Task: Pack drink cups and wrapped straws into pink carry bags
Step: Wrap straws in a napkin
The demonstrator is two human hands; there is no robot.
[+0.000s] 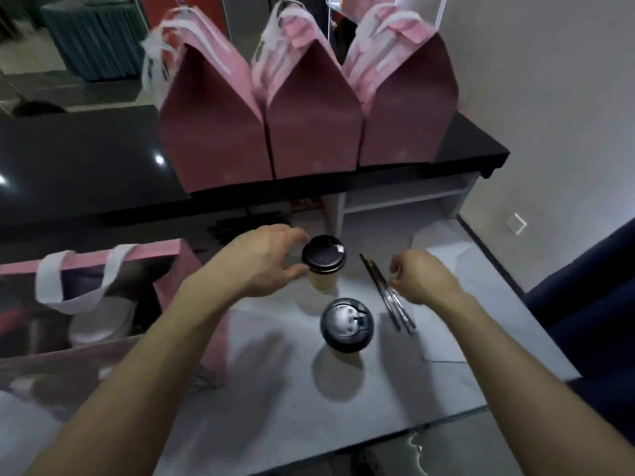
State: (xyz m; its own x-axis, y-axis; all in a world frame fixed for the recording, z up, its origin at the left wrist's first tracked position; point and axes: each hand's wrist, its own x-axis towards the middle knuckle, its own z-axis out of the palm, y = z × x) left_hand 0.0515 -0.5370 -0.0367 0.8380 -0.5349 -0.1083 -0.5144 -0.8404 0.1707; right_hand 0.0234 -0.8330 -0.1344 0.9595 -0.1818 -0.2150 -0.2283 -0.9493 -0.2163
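Observation:
Two cream paper cups with black lids stand on the white table: the far cup [323,264] and the near cup [346,327]. My left hand [264,261] is spread beside the far cup, thumb and fingers just short of or touching its left side. Several wrapped straws [391,297] lie in a bundle to the right of the cups. My right hand [422,278] hovers over their middle with fingers curled, pinching at them. An open pink carry bag [144,255] with white handles stands at the left; a lidded cup shows inside it.
Three closed pink bags [213,132] [312,125] [409,111] stand in a row on the black counter [68,159] behind. A white wall is at the right, with a dark blue seat [591,297] below it. White paper sheets [443,255] lie under the straws.

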